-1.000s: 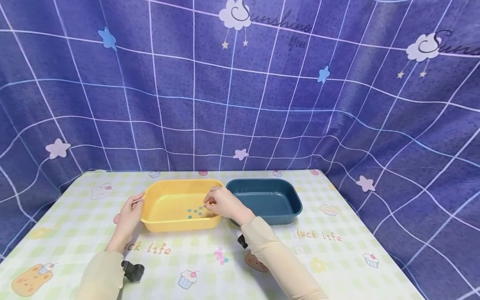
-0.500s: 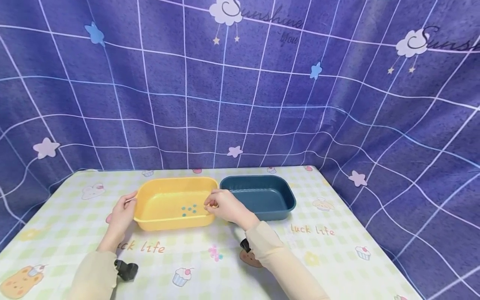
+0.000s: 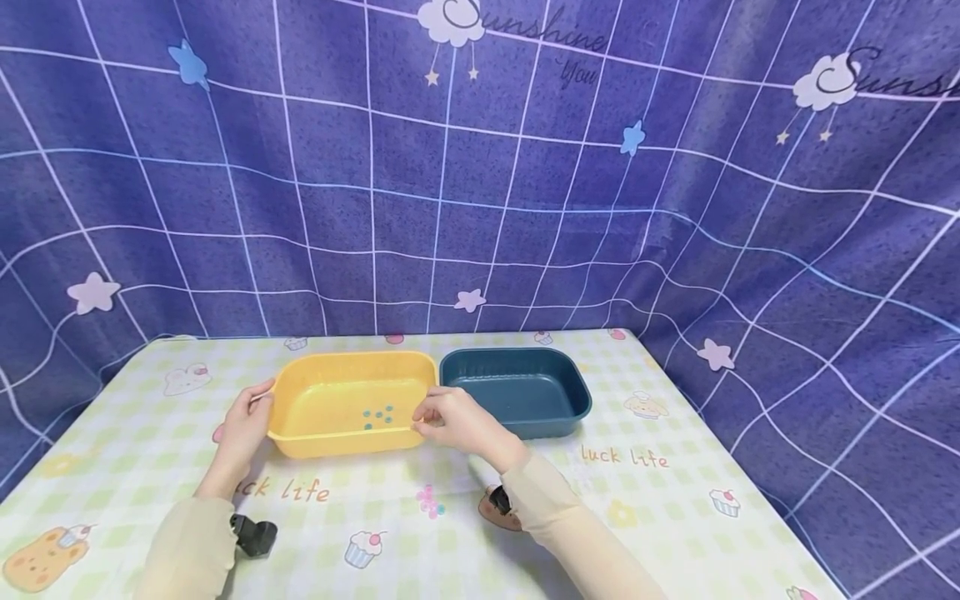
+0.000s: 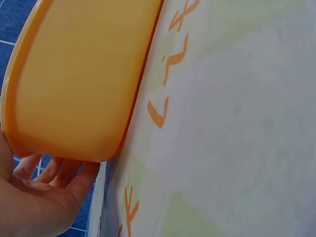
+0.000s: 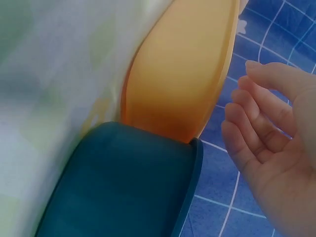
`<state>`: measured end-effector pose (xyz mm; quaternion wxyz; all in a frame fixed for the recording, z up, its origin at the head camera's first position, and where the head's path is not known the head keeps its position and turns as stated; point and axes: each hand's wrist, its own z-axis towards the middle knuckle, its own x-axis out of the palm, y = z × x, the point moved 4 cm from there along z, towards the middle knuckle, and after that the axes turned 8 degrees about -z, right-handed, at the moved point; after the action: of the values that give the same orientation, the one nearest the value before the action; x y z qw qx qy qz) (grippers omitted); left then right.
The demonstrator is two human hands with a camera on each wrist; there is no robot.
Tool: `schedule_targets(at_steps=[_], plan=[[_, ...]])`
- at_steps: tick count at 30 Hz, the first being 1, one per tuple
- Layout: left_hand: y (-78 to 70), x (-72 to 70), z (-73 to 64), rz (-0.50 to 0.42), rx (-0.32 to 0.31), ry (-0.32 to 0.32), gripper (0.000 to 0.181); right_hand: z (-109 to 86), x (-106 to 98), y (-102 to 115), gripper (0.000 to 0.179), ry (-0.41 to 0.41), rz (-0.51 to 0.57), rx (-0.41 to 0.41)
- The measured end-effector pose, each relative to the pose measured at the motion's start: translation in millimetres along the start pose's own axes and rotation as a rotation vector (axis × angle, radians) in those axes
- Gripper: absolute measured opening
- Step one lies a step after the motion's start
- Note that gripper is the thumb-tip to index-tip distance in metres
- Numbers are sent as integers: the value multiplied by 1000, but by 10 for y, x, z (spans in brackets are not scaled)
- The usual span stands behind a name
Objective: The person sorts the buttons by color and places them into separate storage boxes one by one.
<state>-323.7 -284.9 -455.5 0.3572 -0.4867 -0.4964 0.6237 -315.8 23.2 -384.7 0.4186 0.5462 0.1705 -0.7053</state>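
A yellow plastic basin (image 3: pixel 330 446) stands on the table, with several small round teal pieces (image 3: pixel 378 415) on its floor near the right front. My left hand (image 3: pixel 246 423) holds the basin's left end; in the left wrist view its fingers (image 4: pixel 81 180) lie against the outside of the end wall. My right hand (image 3: pixel 455 421) is at the basin's right front corner, fingertips right at the rim. In the right wrist view its fingers are curled and thumb (image 5: pixel 269 74) and forefinger lie close together; I cannot tell whether a small piece is between them.
A dark teal basin (image 3: pixel 558 427) stands against the yellow one's right end, with nothing visible in it. The checked tablecloth (image 3: pixel 660 517) has printed figures, and a patch of small pink and blue dots (image 3: pixel 429 502) lies in front. A blue curtain (image 3: pixel 360 233) hangs behind.
My right hand has moved from over the yellow basin's floor toward me, to its front rim. The left hand has stayed at the left end. The head view has shifted slightly.
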Motion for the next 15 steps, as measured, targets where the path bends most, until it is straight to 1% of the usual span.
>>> schedule_targets(at_steps=[8,15], plan=[[-2,3,16,0,4,-4,53,-100,-9,23,8,15,46,-11],[2,0,4,-9,4,-3,52,-172,27,47,9,36,46,-35]])
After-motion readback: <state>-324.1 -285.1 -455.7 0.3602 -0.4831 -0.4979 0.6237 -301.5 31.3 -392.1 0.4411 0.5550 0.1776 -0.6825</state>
